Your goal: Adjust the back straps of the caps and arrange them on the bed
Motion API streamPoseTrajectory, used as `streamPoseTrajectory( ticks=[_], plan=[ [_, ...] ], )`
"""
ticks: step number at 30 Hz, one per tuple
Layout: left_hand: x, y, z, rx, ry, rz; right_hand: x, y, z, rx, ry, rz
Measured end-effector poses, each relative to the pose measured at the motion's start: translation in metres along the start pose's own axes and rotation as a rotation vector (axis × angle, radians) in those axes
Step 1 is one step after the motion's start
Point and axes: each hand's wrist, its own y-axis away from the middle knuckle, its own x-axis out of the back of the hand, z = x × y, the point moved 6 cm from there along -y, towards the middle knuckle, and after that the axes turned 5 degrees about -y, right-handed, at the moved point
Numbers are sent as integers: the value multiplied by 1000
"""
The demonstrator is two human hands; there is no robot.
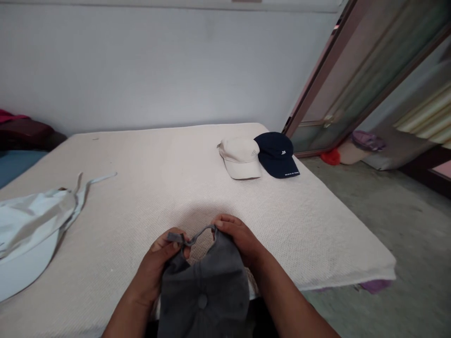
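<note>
Holding the grey cap (218, 286) at lower centre of the frame, pinching its back strap (174, 237) with the left hand (155, 260), gripping near its other end with the right hand (243, 237). Probably finished with the cream cap (241, 151) and navy cap (276, 152), upper right of centre; probably not with the pale cap (33, 230), left edge. Cannot tell the strap's fastening, partly covered.

Grey cap (205, 286) with back strap (192, 242) between both hands (238, 236)
</note>
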Motion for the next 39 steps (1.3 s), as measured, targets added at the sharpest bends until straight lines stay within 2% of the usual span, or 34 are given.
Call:
streamPoseTrajectory(
  ticks=[3, 5, 7, 10, 12, 17, 21, 26, 31, 39],
  plan=[
    [-3, -6, -5, 28, -100, 37, 10, -6, -4, 53, 234, 103],
    [-7, -10, -12, 57, -126, 28, 13, -8, -4, 86, 340, 129],
    [-12, -11, -20, 92, -125, -13, 10, -8, -2, 116, 374, 63],
    [-20, -11, -30, 128, -101, -64, -6, -2, 0, 144, 404, -148],
    [-21, -11, -32, 127, -93, -68, -14, 3, -2, 166, 395, -239],
    [-19, -14, -33, 128, -130, -58, -19, 8, -6, 175, 300, -324],
    [-22, -13, -30, 131, -160, -65, -12, 6, -2, 150, 265, -295],
    [-25, -11, -26, 120, -103, -38, -9, 3, 4, 131, 107, -265],
    [-19, -12, -30, 104, -81, -44, -6, 1, 5, 124, 46, -228],
    [-15, -10, -32, 169, -15, -36, -5, -2, 11, 52, -46, -168]
  ],
)
